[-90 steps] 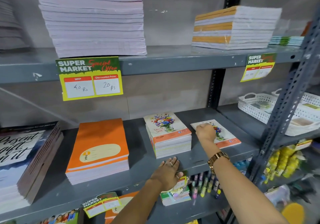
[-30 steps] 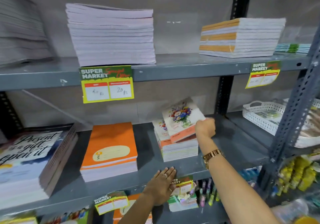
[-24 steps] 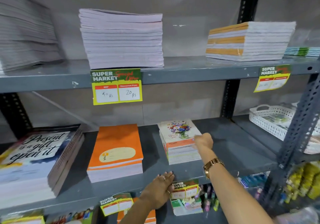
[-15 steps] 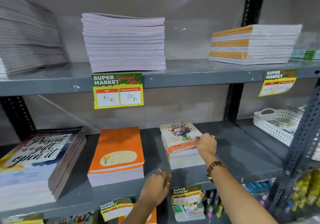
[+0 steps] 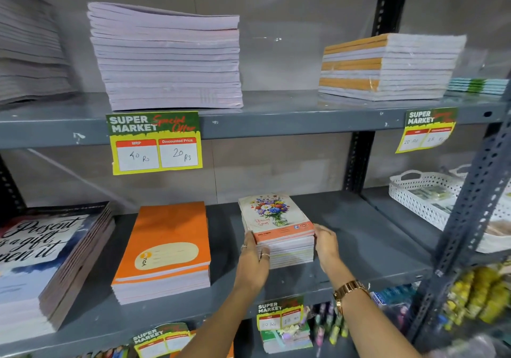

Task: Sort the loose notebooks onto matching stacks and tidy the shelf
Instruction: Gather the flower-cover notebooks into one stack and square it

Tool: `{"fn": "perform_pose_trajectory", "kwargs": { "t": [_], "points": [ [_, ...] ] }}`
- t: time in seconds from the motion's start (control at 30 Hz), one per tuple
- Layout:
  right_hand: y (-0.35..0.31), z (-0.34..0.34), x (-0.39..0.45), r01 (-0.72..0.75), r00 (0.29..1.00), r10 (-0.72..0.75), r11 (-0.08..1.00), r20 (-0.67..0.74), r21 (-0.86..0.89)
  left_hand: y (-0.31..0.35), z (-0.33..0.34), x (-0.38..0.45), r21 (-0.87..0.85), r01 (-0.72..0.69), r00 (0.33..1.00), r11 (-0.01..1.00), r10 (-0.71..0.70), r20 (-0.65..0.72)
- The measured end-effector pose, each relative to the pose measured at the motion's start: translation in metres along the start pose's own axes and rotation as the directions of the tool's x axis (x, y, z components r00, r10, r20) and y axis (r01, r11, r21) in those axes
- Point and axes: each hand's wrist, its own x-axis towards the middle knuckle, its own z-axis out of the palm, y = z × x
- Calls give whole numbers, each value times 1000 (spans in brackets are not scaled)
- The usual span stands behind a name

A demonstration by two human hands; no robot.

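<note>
From the head camera, both hands press against the floral notebook stack (image 5: 278, 230) on the middle shelf (image 5: 367, 247) of a grey metal rack. The left hand (image 5: 253, 260) lies flat against the stack's left side, fingers extended upward along the edges, rings showing on two of them. The right hand (image 5: 326, 244) cups the stack's right side, palm against the page edges; a gold watch (image 5: 349, 290) sits on that wrist. Neither hand is clenched; they squeeze the stack between them while it rests on the shelf. The top notebook shows a vase of flowers above an orange band.

Just left of it, apart from the hands, sits an orange notebook stack (image 5: 168, 249), and at the far left a stack of larger books with script lettering (image 5: 41, 258). On the upper shelf stand a tall pale stack (image 5: 168, 58) and an orange-and-white stack (image 5: 387, 67). A yellow-and-green price tag (image 5: 154, 143) hangs from the upper shelf's edge. To the right, a white perforated basket (image 5: 423, 194) rests on the neighbouring shelf.
</note>
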Motion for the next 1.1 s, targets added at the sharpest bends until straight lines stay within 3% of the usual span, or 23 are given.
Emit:
{"fn": "perform_pose_trajectory", "kwargs": {
  "t": [0.2,0.63,0.97,1.1],
  "points": [
    [14,0,3,0,998,-8,994,70,106,-1,8,1,-112,57,998,992,-58,-7],
    [19,5,-16,55,998,-59,973,14,223,-11,4,4,-36,20,999,999,-19,25],
    [28,3,-24,171,985,-170,973,-20,158,-15,-1,6,49,-14,997,999,11,71],
    [26,2,-22,212,977,-212,977,-10,22,-15,-1,8,42,-10,999,999,7,54]
  ]
}}
